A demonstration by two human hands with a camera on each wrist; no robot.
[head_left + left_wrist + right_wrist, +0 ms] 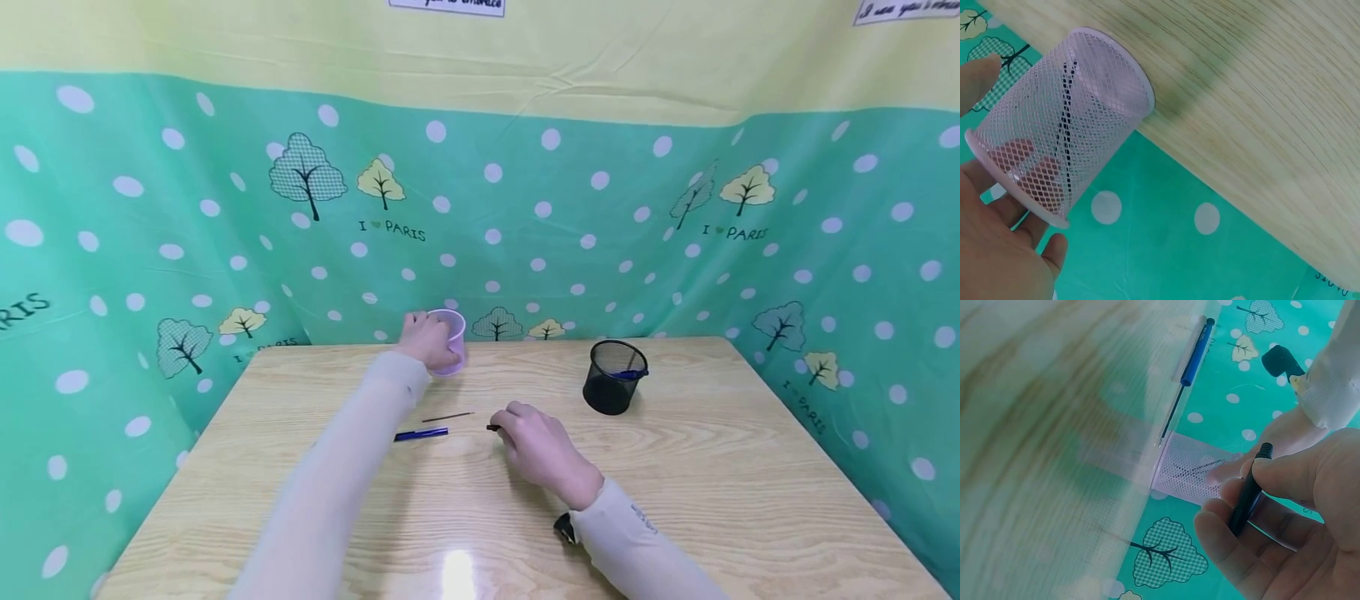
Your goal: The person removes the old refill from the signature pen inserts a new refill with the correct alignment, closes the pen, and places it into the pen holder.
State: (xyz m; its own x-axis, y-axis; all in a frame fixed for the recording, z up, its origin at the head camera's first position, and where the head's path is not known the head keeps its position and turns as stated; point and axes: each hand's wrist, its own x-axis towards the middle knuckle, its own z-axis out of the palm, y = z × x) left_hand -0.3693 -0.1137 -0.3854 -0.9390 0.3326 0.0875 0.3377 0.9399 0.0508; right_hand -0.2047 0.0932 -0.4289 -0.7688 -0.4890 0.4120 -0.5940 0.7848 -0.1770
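Observation:
At the table's far edge my left hand (424,340) holds a pink mesh pen cup (458,343). In the left wrist view the fingers show through the mesh cup (1094,81) near its rim, with the thumb on the other side. Dark thin lines cross the mesh. My right hand (542,447) is over the middle of the table, pinching a short black pen barrel (1248,503) with a threaded end between thumb and fingers. A thin pen refill (447,417) and a blue pen barrel (422,434) lie left of it.
A black mesh pen cup (604,393) with a blue pen (628,375) inside stands at the back right. The wooden table (720,483) meets a green dotted cloth (525,250) hanging behind it and at both sides.

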